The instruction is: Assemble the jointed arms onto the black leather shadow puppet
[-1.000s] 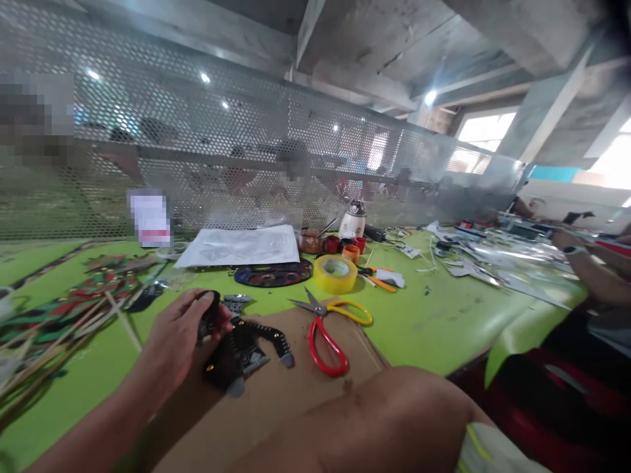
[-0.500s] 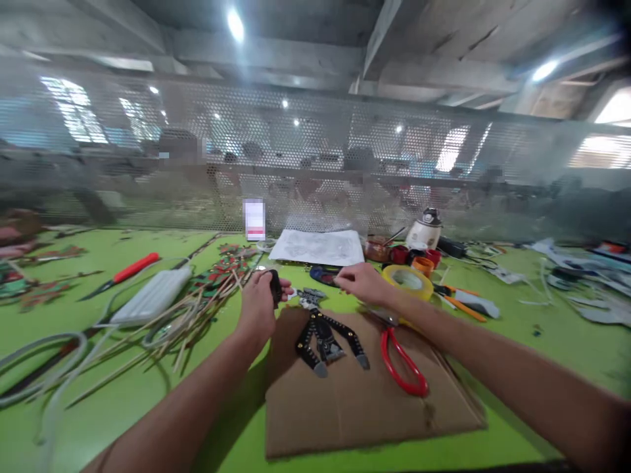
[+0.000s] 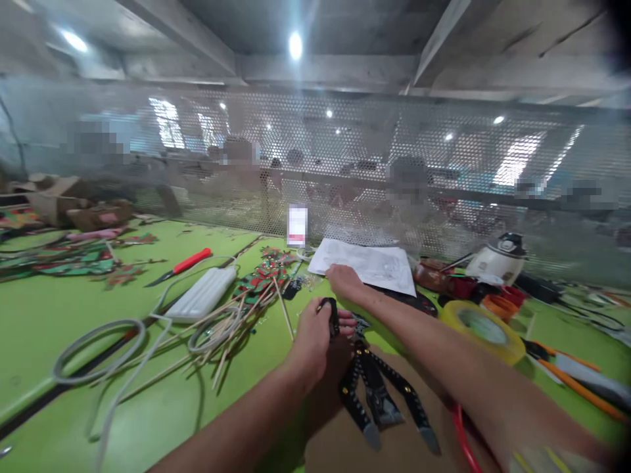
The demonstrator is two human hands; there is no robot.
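Black piece (image 3: pixel 334 316), grasped in left hand (image 3: pixel 314 334), by far-left corner of cardboard (image 3: pixel 332 430); best gripped lightly. Jointed black figure (image 3: pixel 378 396), on cardboard; best left flat. Right hand (image 3: pixel 342 281), beyond cardboard, at white paper (image 3: pixel 377 263); grasp impossible to tell.

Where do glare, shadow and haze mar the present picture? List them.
Head view: a ceiling light flares in a vertical streak; head view: shadow darkens the cardboard near the left hand; head view: the perforated screen looks hazy, with pixelated patches.
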